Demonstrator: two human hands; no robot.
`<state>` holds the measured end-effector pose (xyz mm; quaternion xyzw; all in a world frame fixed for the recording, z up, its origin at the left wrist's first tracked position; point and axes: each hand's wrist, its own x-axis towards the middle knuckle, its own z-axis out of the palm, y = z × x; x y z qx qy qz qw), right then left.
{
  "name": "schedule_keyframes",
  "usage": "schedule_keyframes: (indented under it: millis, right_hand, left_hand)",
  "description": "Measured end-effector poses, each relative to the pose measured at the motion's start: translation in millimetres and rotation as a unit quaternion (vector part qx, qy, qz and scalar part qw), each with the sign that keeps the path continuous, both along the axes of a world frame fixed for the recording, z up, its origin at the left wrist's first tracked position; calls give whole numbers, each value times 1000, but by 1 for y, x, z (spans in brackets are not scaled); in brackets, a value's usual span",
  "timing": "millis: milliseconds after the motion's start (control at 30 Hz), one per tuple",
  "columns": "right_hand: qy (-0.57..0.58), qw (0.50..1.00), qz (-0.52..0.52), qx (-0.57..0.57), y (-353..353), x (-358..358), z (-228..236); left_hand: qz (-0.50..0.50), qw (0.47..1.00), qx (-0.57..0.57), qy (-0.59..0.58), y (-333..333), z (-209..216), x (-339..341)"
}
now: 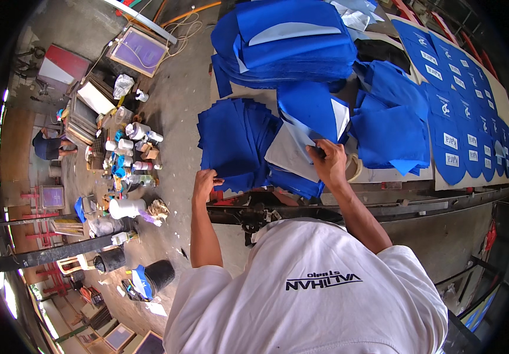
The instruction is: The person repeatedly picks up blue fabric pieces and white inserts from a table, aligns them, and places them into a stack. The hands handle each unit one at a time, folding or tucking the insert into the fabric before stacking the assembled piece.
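Observation:
My left hand [207, 183] is closed, its fingertips pinching the near left corner of a fanned stack of blue fabric-like sheets [231, 133]. To the right of that stack, my right hand [329, 162] has its thumb and fingers together on the edge of a sheet with a pale side [293, 152] turned up. A blue piece [307, 109] with a white corner lies just beyond the right hand. More blue sheets [296, 183] show beneath the pale one. How many layers each hand grips is hidden.
A tall pile of folded blue pieces [290, 59] stands at the far side of the table. Another blue pile [390, 135] sits to the right. Printed blue panels [449, 118] lie on a board farther right. Bottles and tubs [139, 131] crowd the floor at left, near a black bucket [161, 274].

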<state>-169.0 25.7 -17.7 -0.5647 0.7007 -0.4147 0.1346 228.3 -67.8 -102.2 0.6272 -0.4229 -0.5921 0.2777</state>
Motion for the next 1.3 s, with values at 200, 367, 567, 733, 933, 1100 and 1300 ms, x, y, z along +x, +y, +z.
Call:
schedule_keyframes:
  millis: [200,367,567,733,933,1100,1300]
  right_hand:
    - [-5,999,31,5,4,-4,3]
    - [11,998,61,-17,8,-5,7]
    - [-6,996,92,10,12,-12,10]
    - [62,996,31,-63,9,6,1]
    - [50,999,-2,-18,8,6,3]
    - [60,998,1,15,8,-2,-1]
    - [60,998,-4,-16,6,-1,-4]
  left_hand:
    - [87,967,-126,-205,13,48,-37]
    - [3,986,-136,96,44,99,-181]
    - [-47,991,-86,96,36,102,-239]
    - [-125,982,-142,-16,32,103,-235]
    - [-83,969,-229,-49,35,109,-216]
    - [32,989,-140,-18,10,95,-151]
    - [10,990,-84,-114,-10,23,-54]
